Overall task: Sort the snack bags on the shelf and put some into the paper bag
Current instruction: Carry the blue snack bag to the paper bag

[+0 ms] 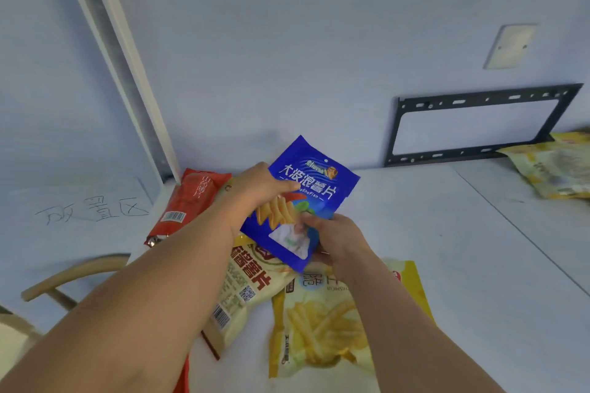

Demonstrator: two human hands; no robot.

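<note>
above the white shelf [447, 233], by a pale blue wall [287, 41] with a black bracket [479, 124], the blue snack bag [306, 198] reads "大波浪薯片". left hand [258, 188] grips its left edge, right hand [335, 239] pinches its lower corner. its long axis tilts, top up and right, over the yellow fries bag [322, 329].

White shelf [447, 249]: red bag [188, 201], cream bag [242, 290], yellow fries bag [322, 322], yellow bags far rt [555, 169]

Pale blue wall [287, 41]; black mounting bracket [479, 124] low right; blank wall plate [510, 46] above; wooden chair [64, 281] lower left.
</note>
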